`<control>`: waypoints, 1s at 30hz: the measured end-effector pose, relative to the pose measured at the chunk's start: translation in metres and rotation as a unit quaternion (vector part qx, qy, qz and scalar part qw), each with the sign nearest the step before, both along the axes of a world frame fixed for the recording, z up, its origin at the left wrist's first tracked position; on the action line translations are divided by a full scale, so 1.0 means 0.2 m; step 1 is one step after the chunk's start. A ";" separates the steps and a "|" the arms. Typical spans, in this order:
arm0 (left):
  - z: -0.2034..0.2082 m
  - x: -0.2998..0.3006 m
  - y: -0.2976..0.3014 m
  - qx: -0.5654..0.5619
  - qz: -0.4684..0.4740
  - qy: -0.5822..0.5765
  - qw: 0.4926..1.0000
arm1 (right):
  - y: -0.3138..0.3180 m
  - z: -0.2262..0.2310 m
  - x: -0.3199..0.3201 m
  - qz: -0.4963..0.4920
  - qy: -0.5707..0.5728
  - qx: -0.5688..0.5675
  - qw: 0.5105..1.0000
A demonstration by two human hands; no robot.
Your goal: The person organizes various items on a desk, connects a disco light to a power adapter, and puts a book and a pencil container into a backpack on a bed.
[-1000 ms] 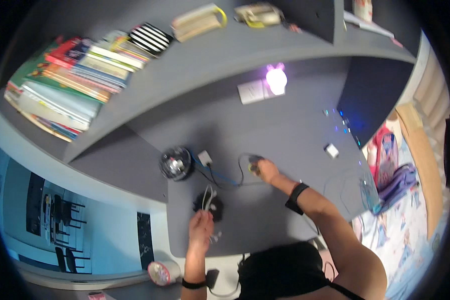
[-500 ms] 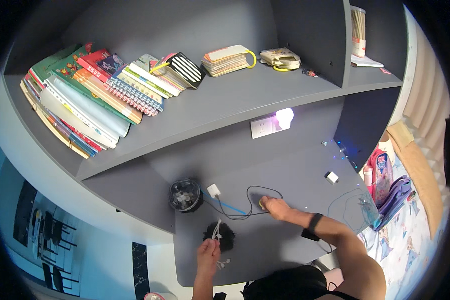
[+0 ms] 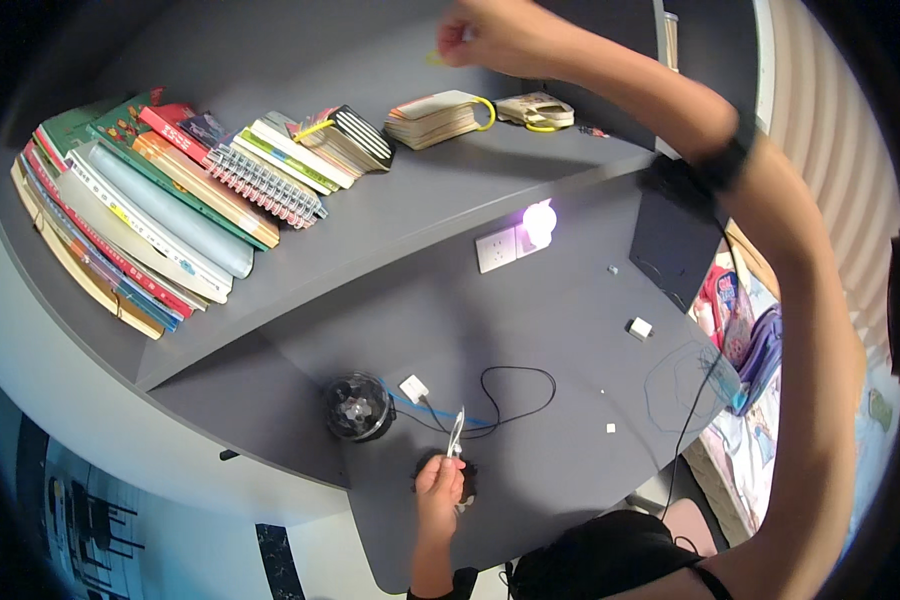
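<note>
My left hand (image 3: 440, 485) is low over the desk, its fingers closed on a folded white cord (image 3: 457, 432) that looks like an earphone cable. Behind and below it lies a dark fluffy thing (image 3: 473, 478), partly hidden by the hand. My right hand (image 3: 485, 40) is raised in front of the upper shelf, fingers curled, at the top edge of the view. A small yellow thing (image 3: 434, 58) shows at its fingers, blurred; its kind is unclear. A black band (image 3: 725, 160) is round my right wrist.
Books (image 3: 160, 215) lean on the shelf (image 3: 390, 215), beside ringed card stacks (image 3: 432, 120). On the desk (image 3: 530, 480) are a clear-domed black object (image 3: 358, 407), a white charger (image 3: 414, 388) with a black cable (image 3: 520, 368), and a white cube (image 3: 640, 328). A lit bulb (image 3: 539, 222) is at the wall socket.
My right hand has risen from the desk to the shelf's height, with the small yellow thing at its fingers. My left hand stays low, and the white cord in it is tilted differently.
</note>
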State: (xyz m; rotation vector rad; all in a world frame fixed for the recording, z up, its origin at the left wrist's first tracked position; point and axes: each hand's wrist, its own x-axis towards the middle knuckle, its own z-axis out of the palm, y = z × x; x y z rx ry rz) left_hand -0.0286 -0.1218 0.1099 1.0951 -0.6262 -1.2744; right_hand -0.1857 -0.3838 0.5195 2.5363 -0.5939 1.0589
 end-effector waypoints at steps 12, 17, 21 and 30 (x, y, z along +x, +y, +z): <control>0.06 0.04 0.02 0.019 0.031 -0.174 0.984 | 0.37 -0.17 0.12 0.138 -0.013 0.211 0.968; 0.07 -0.11 -0.14 -0.058 -0.113 -0.227 0.966 | 0.74 -0.85 -0.15 0.335 0.125 0.259 0.897; 0.16 -0.32 -0.26 -0.132 -0.129 -0.080 0.979 | 0.66 -1.43 -0.34 0.249 0.102 0.541 0.797; -0.19 -0.51 -0.42 -0.036 0.004 0.243 0.969 | 0.77 -2.04 -0.37 0.131 -0.219 0.846 0.469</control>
